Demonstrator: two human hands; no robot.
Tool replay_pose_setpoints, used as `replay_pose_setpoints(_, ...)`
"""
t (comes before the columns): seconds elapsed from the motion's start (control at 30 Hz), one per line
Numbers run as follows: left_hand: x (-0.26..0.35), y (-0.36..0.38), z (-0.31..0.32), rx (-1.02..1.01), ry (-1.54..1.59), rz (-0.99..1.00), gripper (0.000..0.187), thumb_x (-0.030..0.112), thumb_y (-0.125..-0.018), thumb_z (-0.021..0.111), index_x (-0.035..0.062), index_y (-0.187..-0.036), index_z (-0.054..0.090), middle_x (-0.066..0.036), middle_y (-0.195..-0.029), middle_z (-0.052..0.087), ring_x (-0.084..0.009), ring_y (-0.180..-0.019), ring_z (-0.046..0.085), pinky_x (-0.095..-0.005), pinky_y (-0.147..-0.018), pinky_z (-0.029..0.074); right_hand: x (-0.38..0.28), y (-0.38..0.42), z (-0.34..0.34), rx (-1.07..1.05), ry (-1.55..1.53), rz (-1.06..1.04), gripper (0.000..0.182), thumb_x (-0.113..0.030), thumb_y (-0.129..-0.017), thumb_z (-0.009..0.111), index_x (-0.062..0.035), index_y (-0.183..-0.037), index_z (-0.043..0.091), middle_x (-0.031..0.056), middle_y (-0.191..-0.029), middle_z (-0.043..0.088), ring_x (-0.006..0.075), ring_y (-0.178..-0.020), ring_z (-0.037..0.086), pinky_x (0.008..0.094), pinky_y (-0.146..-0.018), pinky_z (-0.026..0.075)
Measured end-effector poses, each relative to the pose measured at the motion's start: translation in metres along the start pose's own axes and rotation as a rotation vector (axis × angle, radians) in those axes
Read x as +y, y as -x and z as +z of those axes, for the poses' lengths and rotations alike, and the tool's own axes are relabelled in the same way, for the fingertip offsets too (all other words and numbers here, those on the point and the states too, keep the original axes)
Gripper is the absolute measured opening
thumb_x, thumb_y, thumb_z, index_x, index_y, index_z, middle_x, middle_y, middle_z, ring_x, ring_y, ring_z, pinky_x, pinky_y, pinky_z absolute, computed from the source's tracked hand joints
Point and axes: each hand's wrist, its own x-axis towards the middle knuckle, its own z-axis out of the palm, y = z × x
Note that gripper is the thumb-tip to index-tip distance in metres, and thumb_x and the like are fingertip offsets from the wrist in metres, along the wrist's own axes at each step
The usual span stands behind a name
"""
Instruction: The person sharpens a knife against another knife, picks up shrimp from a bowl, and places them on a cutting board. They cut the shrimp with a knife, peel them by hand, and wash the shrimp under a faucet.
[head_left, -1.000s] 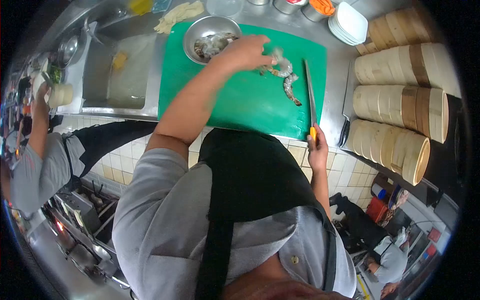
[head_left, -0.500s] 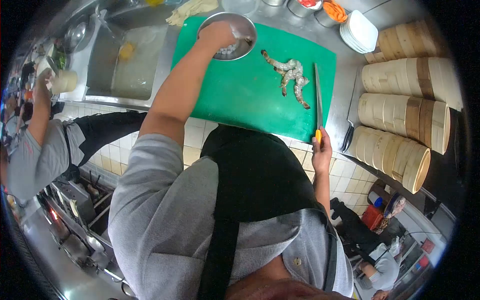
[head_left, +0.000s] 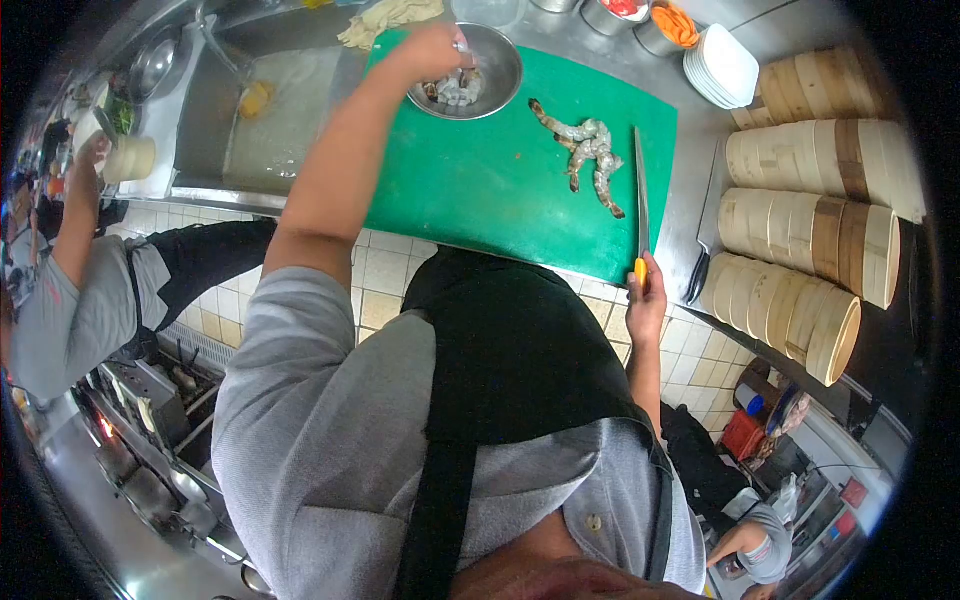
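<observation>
My left hand is over the left side of a steel bowl, its fingers closed together; anything between them is too small to make out. Grey peeled shrimp lie inside this bowl, at the top of a green cutting board. Several raw shrimp with dark tails rest in a loose cluster right of the bowl. Wrapped around the yellow handle of a long knife, my right hand is at the board's lower right corner, with the blade along the right edge.
Bamboo steamers line the right side. White plates and a container of orange slices stand beyond the board. Left are a sink, a pale cloth and a co-worker. Another person is lower right.
My left hand has risen from inside the bowl toward its upper left rim, uncovering more shrimp. The bowl appears slightly further right. My right hand still holds the knife in nearly the same place.
</observation>
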Motion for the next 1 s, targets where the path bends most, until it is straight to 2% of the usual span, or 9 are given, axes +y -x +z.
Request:
replay_pose_setpoints(0.1, 0.006, 0.002, 0.008, -0.029, 0.409, -0.156, 0.037, 0.029, -0.083, 0.079, 0.0018, -0.106, 0.067, -0.016, -0.1, 0.074, -0.0299, -0.085, 0.071, -0.038, -0.075, 0.054, -0.001, 0.001, 0.0, -0.007, 0.001, 0.033, 0.047, -0.003, -0.099, 0.064, -0.0001, -0.144, 0.052, 0.0151, -0.14, 0.06, 0.0227, -0.128, 0.057, 0.0336, -0.111, 0.042)
replay_pose_setpoints(0.2, 0.004, 0.004, 0.015, 0.119, 0.147, 0.001, 0.031, 0.025, -0.087, 0.074, 0.002, -0.107, 0.067, -0.019, -0.105, 0.074, -0.035, -0.095, 0.071, -0.042, -0.08, 0.056, -0.002, 0.0, -0.001, -0.012, 0.009, 0.037, 0.047, -0.002, -0.099, 0.063, 0.0001, -0.145, 0.051, 0.0152, -0.14, 0.06, 0.0225, -0.128, 0.057, 0.0335, -0.111, 0.042)
replay_pose_setpoints(0.3, 0.012, 0.002, 0.026, -0.014, -0.371, -0.133, 0.028, 0.02, -0.09, 0.07, 0.0014, -0.11, 0.065, -0.02, -0.108, 0.074, -0.0349, -0.102, 0.072, -0.0439, -0.085, 0.058, -0.006, 0.0, 0.0, -0.017, 0.0, 0.031, 0.047, -0.001, -0.099, 0.063, 0.0003, -0.145, 0.051, 0.0152, -0.14, 0.059, 0.0223, -0.127, 0.057, 0.0334, -0.11, 0.042)
replay_pose_setpoints(0.4, 0.009, 0.004, 0.043, 0.04, -0.376, -0.175, 0.028, 0.015, -0.088, 0.066, 0.0044, -0.114, 0.068, -0.019, -0.107, 0.074, -0.0354, -0.106, 0.071, -0.046, -0.088, 0.058, -0.008, 0.001, 0.001, -0.001, 0.01, -0.005, 0.047, -0.001, -0.099, 0.063, 0.0004, -0.145, 0.051, 0.0147, -0.14, 0.06, 0.0219, -0.127, 0.057, 0.0331, -0.11, 0.042)
replay_pose_setpoints(0.6, 0.023, 0.007, 0.02, -0.243, -0.394, -0.224, 0.036, 0.023, -0.079, 0.074, 0.0058, -0.11, 0.073, -0.017, -0.115, 0.073, -0.0326, -0.106, 0.071, -0.0465, -0.087, 0.058, -0.001, 0.0, 0.001, -0.006, -0.033, 0.051, 0.048, -0.002, -0.099, 0.064, -0.0001, -0.145, 0.051, 0.0141, -0.14, 0.06, 0.021, -0.126, 0.057, 0.0324, -0.109, 0.043)
replay_pose_setpoints(0.7, 0.007, 0.001, -0.001, -0.108, -0.122, -0.108, 0.045, 0.029, -0.073, 0.083, 0.0062, -0.111, 0.072, -0.013, -0.111, 0.073, -0.0275, -0.102, 0.071, -0.0452, -0.082, 0.058, -0.007, 0.001, 0.0, -0.007, 0.012, 0.048, 0.049, -0.001, -0.099, 0.064, 0.0001, -0.146, 0.05, 0.0144, -0.14, 0.06, 0.0207, -0.126, 0.057, 0.0323, -0.109, 0.043)
replay_pose_setpoints(0.8, -0.003, 0.008, -0.023, -0.092, 0.607, -0.264, 0.052, 0.031, -0.071, 0.089, 0.0051, -0.113, 0.07, -0.008, -0.103, 0.071, -0.022, -0.1, 0.068, -0.0415, -0.079, 0.058, -0.008, 0.0, 0.0, -0.017, 0.024, 0.029, 0.05, -0.001, -0.098, 0.064, 0.0002, -0.146, 0.05, 0.0142, -0.14, 0.06, 0.0208, -0.126, 0.057, 0.0321, -0.109, 0.043)
replay_pose_setpoints(0.9, -0.007, 0.015, -0.039, -0.095, 0.729, -0.32, 0.053, 0.036, -0.076, 0.09, 0.0084, -0.114, 0.064, 0.0, -0.101, 0.069, -0.0118, -0.088, 0.066, -0.0305, -0.077, 0.055, -0.006, -0.001, 0.001, -0.017, -0.019, 0.02, 0.05, -0.001, -0.098, 0.064, 0.0002, -0.146, 0.05, 0.0139, -0.14, 0.059, 0.021, -0.127, 0.057, 0.032, -0.109, 0.043)
replay_pose_setpoints(1.0, -0.011, 0.022, -0.041, -0.097, 0.85, -0.348, 0.047, 0.035, -0.078, 0.09, 0.0098, -0.11, 0.064, -0.001, -0.1, 0.072, -0.0108, -0.082, 0.068, -0.0283, -0.071, 0.055, -0.008, -0.002, -0.001, -0.028, 0.003, 0.057, 0.05, -0.001, -0.099, 0.064, 0.0004, -0.146, 0.05, 0.0133, -0.14, 0.059, 0.0204, -0.126, 0.057, 0.0314, -0.109, 0.043)
